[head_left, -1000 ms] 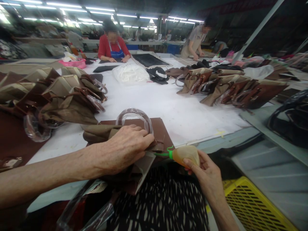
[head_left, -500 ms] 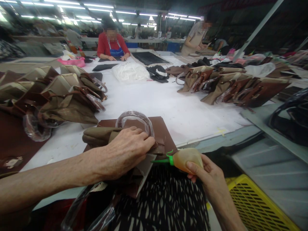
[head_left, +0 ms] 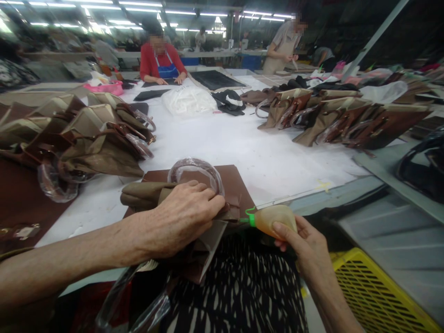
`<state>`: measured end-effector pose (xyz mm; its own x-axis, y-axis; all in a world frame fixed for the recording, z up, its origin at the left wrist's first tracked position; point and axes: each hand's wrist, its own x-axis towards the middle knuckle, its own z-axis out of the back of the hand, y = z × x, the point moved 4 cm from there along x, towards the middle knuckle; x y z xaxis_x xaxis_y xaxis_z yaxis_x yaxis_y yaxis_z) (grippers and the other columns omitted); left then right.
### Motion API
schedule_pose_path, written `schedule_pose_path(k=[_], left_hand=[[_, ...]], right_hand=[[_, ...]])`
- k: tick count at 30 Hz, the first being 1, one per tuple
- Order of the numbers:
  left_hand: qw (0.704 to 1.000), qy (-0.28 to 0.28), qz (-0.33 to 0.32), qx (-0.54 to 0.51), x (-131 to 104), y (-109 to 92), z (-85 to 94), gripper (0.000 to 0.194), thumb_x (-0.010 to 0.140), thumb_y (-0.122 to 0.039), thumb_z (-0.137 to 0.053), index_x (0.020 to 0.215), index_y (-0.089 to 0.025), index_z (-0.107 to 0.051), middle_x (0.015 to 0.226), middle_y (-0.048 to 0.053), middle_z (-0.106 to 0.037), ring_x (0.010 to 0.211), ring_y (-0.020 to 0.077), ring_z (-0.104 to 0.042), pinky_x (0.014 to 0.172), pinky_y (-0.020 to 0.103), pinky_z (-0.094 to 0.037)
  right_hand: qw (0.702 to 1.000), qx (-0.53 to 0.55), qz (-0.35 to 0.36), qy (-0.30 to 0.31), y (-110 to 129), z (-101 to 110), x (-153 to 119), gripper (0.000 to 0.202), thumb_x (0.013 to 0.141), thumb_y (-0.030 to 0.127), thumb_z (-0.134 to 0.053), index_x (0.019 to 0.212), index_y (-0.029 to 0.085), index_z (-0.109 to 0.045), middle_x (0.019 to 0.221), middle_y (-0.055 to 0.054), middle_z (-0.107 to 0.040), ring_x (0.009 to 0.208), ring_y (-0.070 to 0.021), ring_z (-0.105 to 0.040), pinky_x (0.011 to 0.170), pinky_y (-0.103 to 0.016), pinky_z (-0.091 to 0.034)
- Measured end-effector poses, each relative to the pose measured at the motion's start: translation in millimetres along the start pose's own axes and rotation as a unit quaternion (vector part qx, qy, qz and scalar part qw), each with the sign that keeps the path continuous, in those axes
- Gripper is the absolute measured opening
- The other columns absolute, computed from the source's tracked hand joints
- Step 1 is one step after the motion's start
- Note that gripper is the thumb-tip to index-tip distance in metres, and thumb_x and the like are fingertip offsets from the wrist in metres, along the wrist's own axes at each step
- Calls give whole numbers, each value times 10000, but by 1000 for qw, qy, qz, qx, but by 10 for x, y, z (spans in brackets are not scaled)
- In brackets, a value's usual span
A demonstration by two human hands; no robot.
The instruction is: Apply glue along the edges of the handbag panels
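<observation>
Left hand [head_left: 180, 219]: fingers [head_left: 208, 203] held together and curled, pressed down on a folded brown flap of the handbag [head_left: 194, 194] at the near table edge. No pinch can be confirmed; the fingertips are hidden against the material.

Right hand [head_left: 305, 245]: thumb and fingers are wrapped around the amber glue bottle [head_left: 275, 219], held sideways. Its green nozzle [head_left: 248, 216] is pointed left and sits at the bag flap, just beside the left fingertips. Actual contact of the tip with the flap cannot be told.

The handbag is laid flat on the white table [head_left: 243, 148], partly hanging over the near edge onto a black-and-white patterned garment [head_left: 239, 286]. A tan folded panel is seen under the left wrist; the plastic-wrapped round handle [head_left: 196, 169] is lying on the brown panel just beyond the knuckles.

Further out:
- A heap of tan and brown bags [head_left: 79, 138] is stacked on the left side of the table.
- A second row of bags [head_left: 340, 120] is lined up on the far right side.
- A white plastic bundle [head_left: 189, 99] and dark fabric pieces are seen at mid-table.
- A yellow slotted crate [head_left: 371, 296] is placed low at right, below the table edge.
- A person in red with a blue apron [head_left: 161, 64] is positioned at the far end, both hands on the table; another person in beige [head_left: 282, 46] is standing far right.
</observation>
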<state>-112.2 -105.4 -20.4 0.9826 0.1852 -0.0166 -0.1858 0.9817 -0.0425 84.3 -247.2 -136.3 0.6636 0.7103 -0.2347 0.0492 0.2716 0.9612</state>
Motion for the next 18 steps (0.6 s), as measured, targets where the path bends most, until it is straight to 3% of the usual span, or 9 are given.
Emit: schedule_pose_path(k=[6, 18], left_hand=[[1000, -3, 0, 7, 12, -3, -31, 69, 805, -150, -521, 830, -193, -471, 802, 30, -579, 706, 204, -514, 637, 348, -364], [1000, 2, 4, 8, -6, -8, -35, 34, 832, -157, -480, 843, -188, -473, 808, 40, -578, 695, 201, -512, 624, 342, -360]], right_hand=[[998, 12, -24, 59, -51, -2, -19, 452, 658, 451, -772, 946, 132, -633, 606, -9, -621, 486, -155, -529, 419, -240, -411], [993, 26, -52, 100, -106, -6, -184, 421, 683, 451, -758, 931, 135, -635, 538, -6, -597, 451, -147, -508, 406, -228, -400]])
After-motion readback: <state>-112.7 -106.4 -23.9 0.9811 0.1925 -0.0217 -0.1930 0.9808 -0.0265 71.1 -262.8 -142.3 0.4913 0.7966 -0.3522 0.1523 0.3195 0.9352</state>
